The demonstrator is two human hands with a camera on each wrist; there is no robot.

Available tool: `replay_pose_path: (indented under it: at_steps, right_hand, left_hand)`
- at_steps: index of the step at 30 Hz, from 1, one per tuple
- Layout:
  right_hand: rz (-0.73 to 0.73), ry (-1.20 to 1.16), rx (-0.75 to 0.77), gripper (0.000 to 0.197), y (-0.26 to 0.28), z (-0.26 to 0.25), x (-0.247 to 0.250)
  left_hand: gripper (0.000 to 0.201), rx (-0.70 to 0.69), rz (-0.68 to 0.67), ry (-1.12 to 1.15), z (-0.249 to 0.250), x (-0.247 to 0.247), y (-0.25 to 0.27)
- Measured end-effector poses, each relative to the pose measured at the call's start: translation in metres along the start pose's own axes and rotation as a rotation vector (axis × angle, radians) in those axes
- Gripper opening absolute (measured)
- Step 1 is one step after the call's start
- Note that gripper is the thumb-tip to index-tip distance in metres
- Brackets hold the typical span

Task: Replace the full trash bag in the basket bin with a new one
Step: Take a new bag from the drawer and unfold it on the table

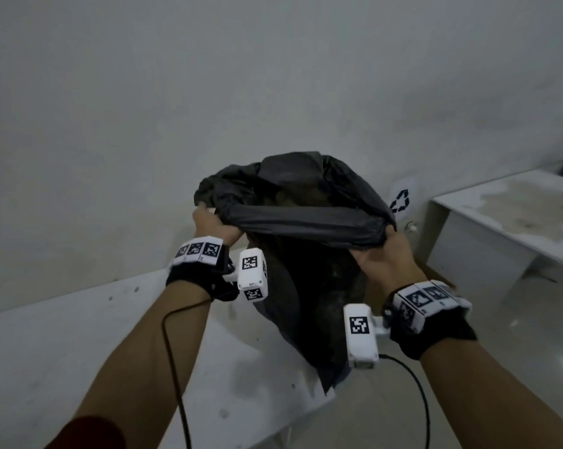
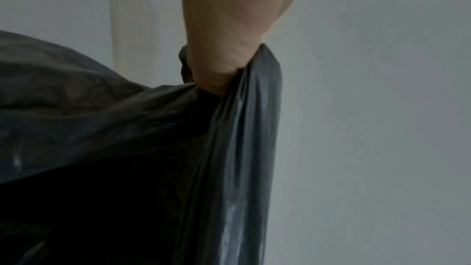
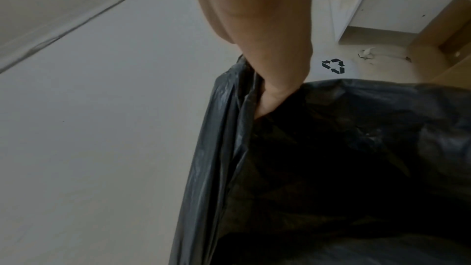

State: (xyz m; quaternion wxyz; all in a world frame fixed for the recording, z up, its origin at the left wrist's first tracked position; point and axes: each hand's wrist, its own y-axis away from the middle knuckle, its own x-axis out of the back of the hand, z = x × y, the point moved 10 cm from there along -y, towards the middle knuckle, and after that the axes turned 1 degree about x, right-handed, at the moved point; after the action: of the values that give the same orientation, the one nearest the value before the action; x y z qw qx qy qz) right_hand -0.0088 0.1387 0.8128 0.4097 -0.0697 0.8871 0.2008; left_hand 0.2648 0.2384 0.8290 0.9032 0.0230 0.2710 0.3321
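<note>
With both forearms stretched forward, the left hand (image 1: pixel 213 225) and right hand (image 1: pixel 382 254) each clutch a bunched rim of the black trash bag (image 1: pixel 306 270), stretching its mouth open in front of the wall's recycling sign (image 1: pixel 400 200), apparently over a white table (image 1: pixel 63 351).

Both hands hold a black bag (image 1: pixel 306 222) up in front of a pale wall (image 1: pixel 208 92), its mouth stretched wide between them. The left hand (image 1: pixel 213 226) grips the rim at one side, the right hand (image 1: pixel 382 257) at the other. The bag's body hangs down over the edge of a white worktop (image 1: pixel 63 335). Behind the bag, a recycling sign (image 1: pixel 400 200) is on the wall. A second white worktop (image 1: pixel 516 218), stained, stands at the right.
</note>
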Motion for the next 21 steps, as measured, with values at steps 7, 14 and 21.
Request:
replay_pose_path:
  at_steps: [7, 14, 21]
  right_hand:
    - [-0.006, 0.033, -0.087, 0.055, -0.076, -0.015, 0.066]
    - [0.174, 0.666, -0.238, 0.025, -0.211, -0.044, 0.149]
    - [0.027, 0.839, -0.419, 0.097, -0.341, -0.051, 0.149]
  left_hand:
    - [0.049, 0.196, -0.127, 0.216, -0.071, -0.074, -0.065]
    - [0.037, 0.194, -0.234, 0.113, -0.116, -0.135, -0.143]
    - [0.038, 0.305, -0.338, -0.101, -0.147, -0.181, -0.171]
